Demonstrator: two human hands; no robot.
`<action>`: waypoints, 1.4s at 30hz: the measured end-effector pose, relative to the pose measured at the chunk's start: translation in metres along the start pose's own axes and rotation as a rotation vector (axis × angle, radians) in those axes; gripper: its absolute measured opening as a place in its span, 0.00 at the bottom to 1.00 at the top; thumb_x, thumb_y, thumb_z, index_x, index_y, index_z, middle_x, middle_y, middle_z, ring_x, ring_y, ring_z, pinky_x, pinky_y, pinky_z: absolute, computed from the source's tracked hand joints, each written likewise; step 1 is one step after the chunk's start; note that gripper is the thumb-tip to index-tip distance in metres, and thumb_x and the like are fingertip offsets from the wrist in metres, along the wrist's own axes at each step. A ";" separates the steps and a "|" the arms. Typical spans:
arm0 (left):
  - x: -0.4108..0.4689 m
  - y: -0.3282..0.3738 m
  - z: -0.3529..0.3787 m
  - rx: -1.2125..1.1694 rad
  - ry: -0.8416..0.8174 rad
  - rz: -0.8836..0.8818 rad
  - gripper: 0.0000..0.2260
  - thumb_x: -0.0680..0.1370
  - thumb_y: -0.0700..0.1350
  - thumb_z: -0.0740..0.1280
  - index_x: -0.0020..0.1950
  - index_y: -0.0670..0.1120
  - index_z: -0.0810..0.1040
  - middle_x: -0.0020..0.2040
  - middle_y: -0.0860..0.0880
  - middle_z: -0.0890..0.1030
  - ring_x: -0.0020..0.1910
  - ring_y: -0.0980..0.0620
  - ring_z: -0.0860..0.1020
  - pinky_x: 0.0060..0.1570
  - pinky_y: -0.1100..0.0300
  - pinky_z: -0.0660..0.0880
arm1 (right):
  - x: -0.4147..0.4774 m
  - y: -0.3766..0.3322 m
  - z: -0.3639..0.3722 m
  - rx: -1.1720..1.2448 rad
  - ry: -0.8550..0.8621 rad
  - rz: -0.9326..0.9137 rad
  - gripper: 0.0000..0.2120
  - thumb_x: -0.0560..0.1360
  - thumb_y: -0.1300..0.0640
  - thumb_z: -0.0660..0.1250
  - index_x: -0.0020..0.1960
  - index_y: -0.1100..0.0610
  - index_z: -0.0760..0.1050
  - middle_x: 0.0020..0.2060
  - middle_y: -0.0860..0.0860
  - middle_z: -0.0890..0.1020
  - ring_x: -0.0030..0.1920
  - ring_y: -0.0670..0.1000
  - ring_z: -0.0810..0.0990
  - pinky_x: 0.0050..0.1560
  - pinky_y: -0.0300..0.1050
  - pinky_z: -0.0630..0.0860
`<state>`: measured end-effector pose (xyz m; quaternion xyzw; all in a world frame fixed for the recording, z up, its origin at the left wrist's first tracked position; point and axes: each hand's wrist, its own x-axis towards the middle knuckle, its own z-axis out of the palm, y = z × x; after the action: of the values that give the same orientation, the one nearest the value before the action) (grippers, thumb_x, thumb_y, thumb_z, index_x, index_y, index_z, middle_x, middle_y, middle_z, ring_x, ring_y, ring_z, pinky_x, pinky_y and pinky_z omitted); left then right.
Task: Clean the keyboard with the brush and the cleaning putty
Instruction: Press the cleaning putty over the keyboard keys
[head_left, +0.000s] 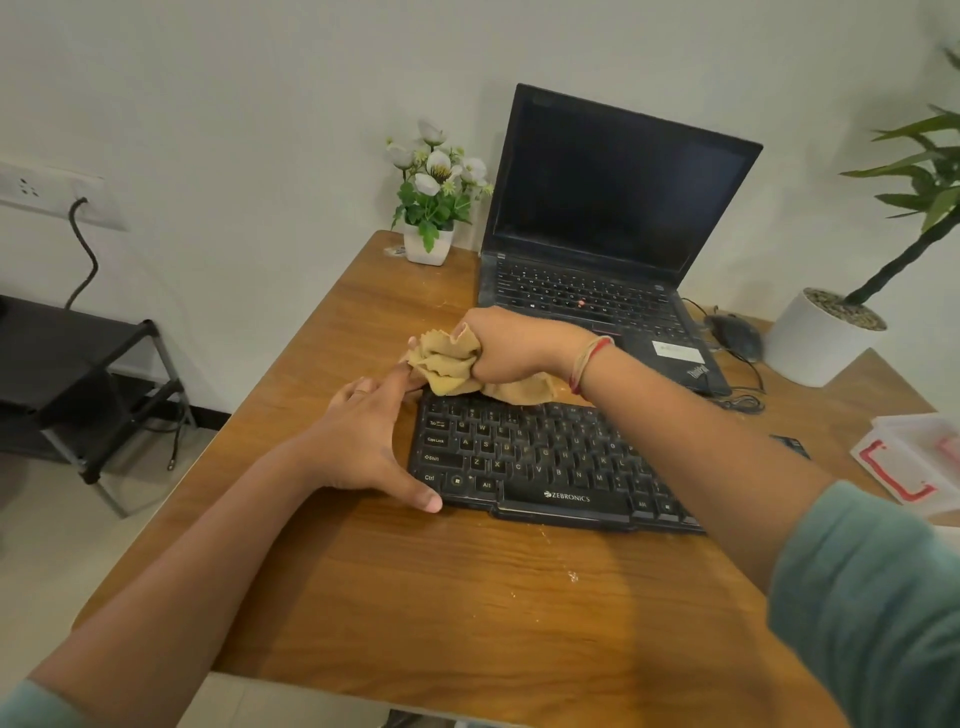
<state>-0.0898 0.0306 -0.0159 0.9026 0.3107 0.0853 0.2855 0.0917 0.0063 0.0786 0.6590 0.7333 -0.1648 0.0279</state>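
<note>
So, far left there's a white wall socket plate (36, 192) with a black cable (85, 249) hanging out of it, and below that a black metal shelf rack (78, 374) on the floor. Then comes the brown wood-grain table (415, 597), with a few pale specks on it near the front.

The left hand (363, 441) lies flat on the table, fingers straight and thumb spread wide. The thumb tip sits at the front-left corner of the black plastic ZEBRONICS keyboard (540, 462), the fingers run up along its left edge, and it's holding nothing. The keyboard itself lies flat in the middle of the table, just in front of the laptop.

Back by the wall there's a small white pot of white flowers (428, 208). The right hand (509, 343) is fisted tight around a crumpled tan cloth (447, 364), which sits at the keyboard's back-left corner and trails along its top row. The left fingertips reach the cloth's edge.

Behind that is an open black laptop (613, 218), screen dark. Right of it come a black mouse (735, 332), a round white planter (821, 343) with a green plant, and at the edge a white box with red markings (914, 462).
</note>
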 end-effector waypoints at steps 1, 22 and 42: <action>0.000 0.000 0.000 0.004 0.000 0.000 0.61 0.47 0.77 0.68 0.73 0.55 0.48 0.72 0.55 0.62 0.72 0.50 0.57 0.74 0.49 0.47 | 0.000 -0.001 -0.002 -0.010 0.009 0.005 0.07 0.72 0.67 0.63 0.38 0.58 0.71 0.32 0.48 0.71 0.34 0.47 0.70 0.33 0.39 0.67; -0.002 0.005 -0.002 -0.007 -0.070 -0.082 0.66 0.47 0.76 0.68 0.65 0.65 0.21 0.77 0.47 0.52 0.76 0.44 0.48 0.72 0.51 0.42 | -0.018 0.004 0.014 -0.086 0.115 0.032 0.13 0.72 0.67 0.63 0.31 0.55 0.68 0.30 0.50 0.74 0.34 0.49 0.73 0.32 0.40 0.67; 0.001 -0.001 0.002 -0.006 -0.065 -0.073 0.67 0.47 0.77 0.70 0.66 0.67 0.23 0.78 0.47 0.52 0.76 0.42 0.49 0.74 0.43 0.44 | -0.027 0.012 0.022 -0.191 0.158 0.062 0.13 0.72 0.66 0.63 0.32 0.53 0.68 0.32 0.48 0.73 0.37 0.51 0.75 0.36 0.43 0.67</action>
<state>-0.0890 0.0311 -0.0187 0.8922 0.3336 0.0463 0.3010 0.1032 -0.0250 0.0628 0.6867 0.7248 -0.0407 0.0378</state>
